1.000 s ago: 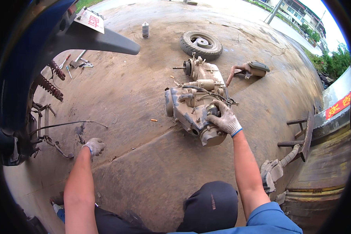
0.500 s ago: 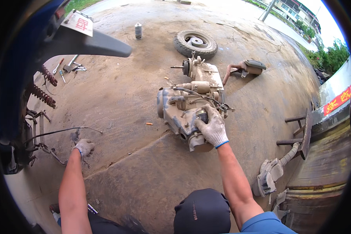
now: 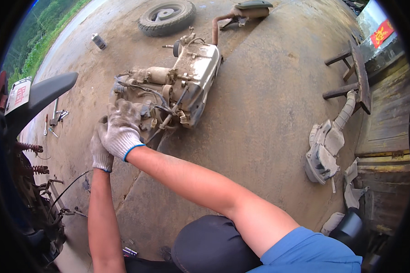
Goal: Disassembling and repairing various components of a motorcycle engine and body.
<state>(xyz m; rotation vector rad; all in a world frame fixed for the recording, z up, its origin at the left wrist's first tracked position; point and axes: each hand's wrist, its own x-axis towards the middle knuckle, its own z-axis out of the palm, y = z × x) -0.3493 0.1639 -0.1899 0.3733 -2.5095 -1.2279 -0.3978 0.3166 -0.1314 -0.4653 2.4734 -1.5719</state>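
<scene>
A dusty scooter engine lies on the concrete, with hoses and cables across its top and a pale metal side facing right. Both my hands wear white knit gloves with blue cuffs and are together at its near left end. My right hand lies over the engine's end with its fingers bent round the casing. Close against it on the left is my left hand, also at the engine's end; its fingers are mostly hidden behind the right hand.
A wheel with tyre and an exhaust muffler lie beyond the engine. At left stand a spray can, loose hand tools and the scooter's rear frame. To the right are a wooden bench and an air filter box.
My left hand has come up from beside the cable to the engine. My right hand has shifted to the engine's near left end. The view has turned to the right.
</scene>
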